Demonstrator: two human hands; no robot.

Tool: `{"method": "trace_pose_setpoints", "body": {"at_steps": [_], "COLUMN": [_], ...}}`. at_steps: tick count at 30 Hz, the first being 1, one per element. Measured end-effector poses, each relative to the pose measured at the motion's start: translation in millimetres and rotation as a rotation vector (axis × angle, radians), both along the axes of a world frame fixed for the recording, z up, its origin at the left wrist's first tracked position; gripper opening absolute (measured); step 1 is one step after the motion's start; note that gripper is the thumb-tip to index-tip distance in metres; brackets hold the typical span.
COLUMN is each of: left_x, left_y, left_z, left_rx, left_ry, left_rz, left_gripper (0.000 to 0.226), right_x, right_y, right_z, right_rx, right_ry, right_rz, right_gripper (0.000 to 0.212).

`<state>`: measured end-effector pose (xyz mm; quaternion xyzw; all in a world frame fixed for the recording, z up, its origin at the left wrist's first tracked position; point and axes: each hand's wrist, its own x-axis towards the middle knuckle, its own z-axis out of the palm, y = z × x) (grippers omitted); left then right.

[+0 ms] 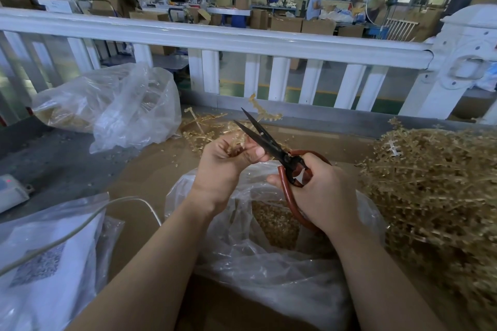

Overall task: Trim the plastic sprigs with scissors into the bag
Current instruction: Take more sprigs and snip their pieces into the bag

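Observation:
My left hand (227,160) grips a tan plastic sprig (262,111) that sticks up past the scissor blades. My right hand (321,192) holds the scissors (265,140) by their red-brown handles, fingers through the loops. The black blades are slightly apart, pointing up and left, next to my left thumb. Both hands hover over a clear plastic bag (271,255) that holds small tan cut pieces. A big heap of uncut tan sprigs (435,191) lies to the right on the cardboard-covered table.
A crumpled clear bag (113,107) with sprig material lies at the back left, loose sprigs (204,126) beside it. A flat bag with a label (45,258) and a white cable (80,228) lie at the front left. A white fence (242,43) borders the table behind.

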<state>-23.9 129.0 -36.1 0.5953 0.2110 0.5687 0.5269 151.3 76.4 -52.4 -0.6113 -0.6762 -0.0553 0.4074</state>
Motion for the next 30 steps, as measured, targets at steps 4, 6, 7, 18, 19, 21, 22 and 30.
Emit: {"method": "trace_pose_setpoints", "body": {"at_steps": [4,6,7,18,19,21,22,30], "left_x": [0.0,0.2,0.0,1.1,1.0,0.9,0.8,0.6], "left_y": [2.8,2.7,2.6,0.8,0.4,-0.3,-0.6,-0.5], "left_z": [-1.9,-1.4,-1.2,1.2,1.6,2.2,2.4,1.2], "left_rx": [-0.004,-0.001,0.003,-0.036,-0.033,-0.026,-0.023,-0.038], "left_ry": [0.015,0.027,0.034,0.037,0.032,0.034,0.034,0.016], "left_rz": [0.007,0.010,0.012,0.023,0.020,0.018,0.019,0.023], "left_gripper": [0.005,0.008,0.008,0.010,0.012,0.014,0.016,0.014], "right_x": [0.9,1.2,1.2,1.9,1.5,1.6,1.8,1.3], "right_y": [0.5,0.8,1.0,-0.9,-0.3,-0.1,-0.3,1.1], "right_z": [-0.1,-0.5,-0.3,2.1,2.1,1.4,0.9,-0.7], "right_rx": [0.012,0.003,-0.006,-0.032,-0.032,-0.016,-0.007,0.024], "right_ry": [0.010,0.018,0.021,0.021,0.022,0.019,0.015,-0.011], "right_rz": [0.017,0.028,0.032,0.053,0.050,0.035,0.025,-0.004], "right_gripper": [0.050,0.055,0.056,0.068,0.068,0.065,0.064,0.045]}}
